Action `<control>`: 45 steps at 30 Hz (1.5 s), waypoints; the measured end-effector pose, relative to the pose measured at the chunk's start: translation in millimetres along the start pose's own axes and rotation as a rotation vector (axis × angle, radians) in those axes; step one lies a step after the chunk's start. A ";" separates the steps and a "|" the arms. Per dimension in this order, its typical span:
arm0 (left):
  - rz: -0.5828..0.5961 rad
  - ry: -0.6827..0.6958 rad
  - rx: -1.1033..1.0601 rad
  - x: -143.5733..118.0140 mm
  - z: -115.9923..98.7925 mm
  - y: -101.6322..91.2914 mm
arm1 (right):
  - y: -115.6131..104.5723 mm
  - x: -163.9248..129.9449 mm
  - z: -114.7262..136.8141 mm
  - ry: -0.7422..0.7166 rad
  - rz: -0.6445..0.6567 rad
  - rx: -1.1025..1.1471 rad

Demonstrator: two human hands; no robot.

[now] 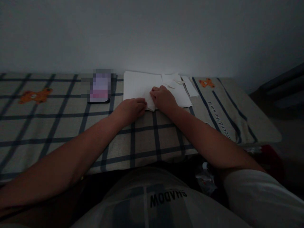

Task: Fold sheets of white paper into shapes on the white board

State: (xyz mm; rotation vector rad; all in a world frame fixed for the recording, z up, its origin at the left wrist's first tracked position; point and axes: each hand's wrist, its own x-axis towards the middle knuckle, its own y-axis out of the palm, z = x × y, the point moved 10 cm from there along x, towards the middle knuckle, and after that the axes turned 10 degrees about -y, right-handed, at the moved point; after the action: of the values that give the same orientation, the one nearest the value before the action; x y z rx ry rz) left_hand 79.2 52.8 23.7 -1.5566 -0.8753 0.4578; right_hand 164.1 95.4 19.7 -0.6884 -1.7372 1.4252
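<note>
Both of my hands meet over a small piece of white paper [150, 103] near the front edge of a stack of white sheets [139, 83]. My left hand [133, 109] has its fingers curled at the left side of the piece. From the other side, my right hand [163, 98] pinches it with thumb and fingers pressed together. The paper looks folded, though its exact form is partly hidden by my fingers. Torn or cut paper scraps [171, 79] lie on the right of the stack, and a paper strip [190, 87] sits beside them.
A phone [99, 87], its screen blurred, stands left of the sheets. The table bears a checked cloth [59, 123] with orange bear patterns and lettering. A pale wall [142, 34] rises behind it. Below the front edge, a clear plastic item [206, 179] shows near my right arm.
</note>
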 end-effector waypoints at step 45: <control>0.166 0.208 -0.305 -8.2 24.5 -18.0 | 1.1 4.1 7.3 -0.113 -0.032 0.108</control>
State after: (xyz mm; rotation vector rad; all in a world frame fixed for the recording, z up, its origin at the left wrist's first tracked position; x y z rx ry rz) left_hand 51.4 62.5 34.8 -1.9292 -0.6795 0.2808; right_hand 155.6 94.9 19.0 -0.5288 -1.7349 1.5492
